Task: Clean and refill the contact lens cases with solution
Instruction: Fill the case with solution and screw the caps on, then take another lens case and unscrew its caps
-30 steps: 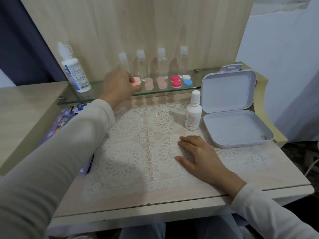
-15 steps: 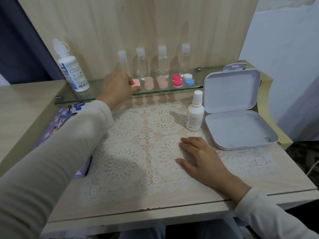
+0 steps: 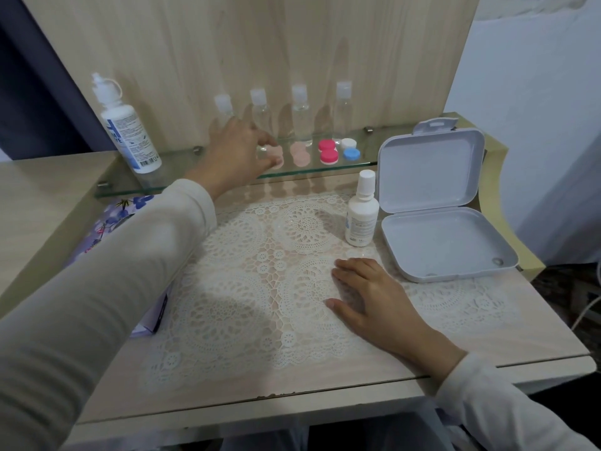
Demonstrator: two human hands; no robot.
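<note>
Several contact lens cases stand in a row on the glass shelf [image 3: 364, 166]: two pale pink ones [image 3: 298, 154], a red-capped one [image 3: 328, 156] and a white and blue one [image 3: 350, 150]. My left hand [image 3: 235, 151] reaches over the shelf, slightly blurred. Its thumb and a finger curl round the left pale pink case [image 3: 275, 156]. Behind the cases stand several small clear bottles [image 3: 300, 120]. A large solution bottle [image 3: 128, 131] stands at the shelf's left end. My right hand [image 3: 370, 294] rests flat on the lace mat [image 3: 247, 288].
A small white dropper bottle [image 3: 361, 211] stands on the mat beside an open grey plastic box [image 3: 445, 242] at the right. A floral box [image 3: 107, 222] lies partly under my left sleeve. The wooden back panel rises right behind the shelf.
My left hand has shifted right along the shelf from the leftmost case to the one beside it. My right hand has stayed on the mat.
</note>
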